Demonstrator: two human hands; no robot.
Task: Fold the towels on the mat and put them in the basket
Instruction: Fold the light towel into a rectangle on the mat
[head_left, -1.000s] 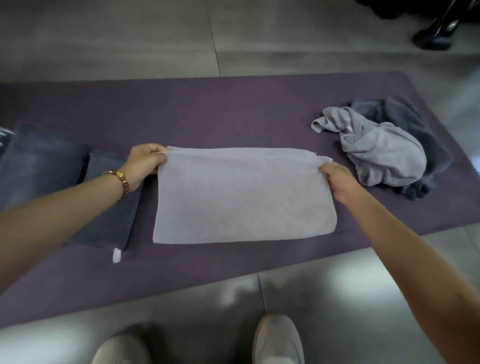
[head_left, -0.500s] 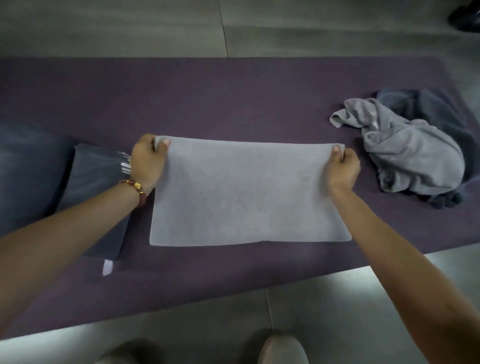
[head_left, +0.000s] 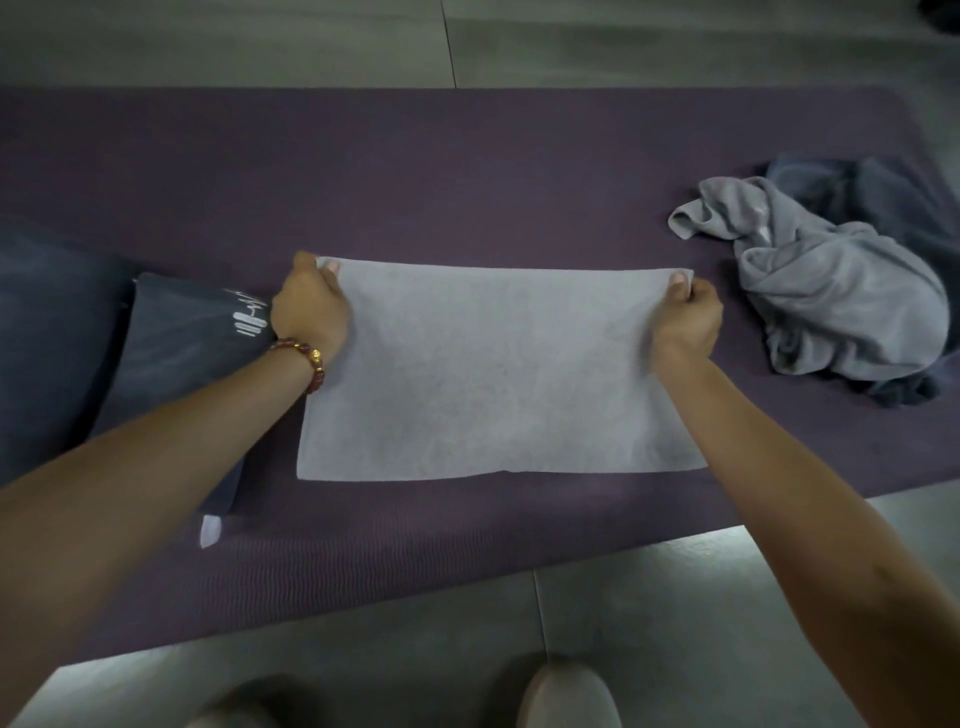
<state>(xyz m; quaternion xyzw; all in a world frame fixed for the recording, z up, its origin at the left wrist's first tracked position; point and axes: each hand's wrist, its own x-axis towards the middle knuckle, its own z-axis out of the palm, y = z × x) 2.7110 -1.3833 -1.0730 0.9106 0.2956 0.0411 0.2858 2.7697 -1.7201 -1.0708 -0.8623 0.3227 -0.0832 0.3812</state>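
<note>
A light grey towel (head_left: 493, 374) lies spread as a flat rectangle on the purple mat (head_left: 415, 182). My left hand (head_left: 310, 306) pinches its far left corner, and my right hand (head_left: 688, 317) pinches its far right corner. At the right of the mat sits a crumpled light grey towel (head_left: 836, 291) on top of a dark blue towel (head_left: 852, 182). Folded dark blue towels (head_left: 171, 353) lie at the left, partly under my left forearm. No basket is in view.
The mat lies on a grey tiled floor (head_left: 649, 613). A white label (head_left: 209, 530) sticks out from the folded dark towel near the mat's front. My shoe tips (head_left: 566, 696) show at the bottom edge.
Both hands have stayed on the far corners of the light grey towel, which has settled flatter on the mat. The camera has tilted down and drawn closer.
</note>
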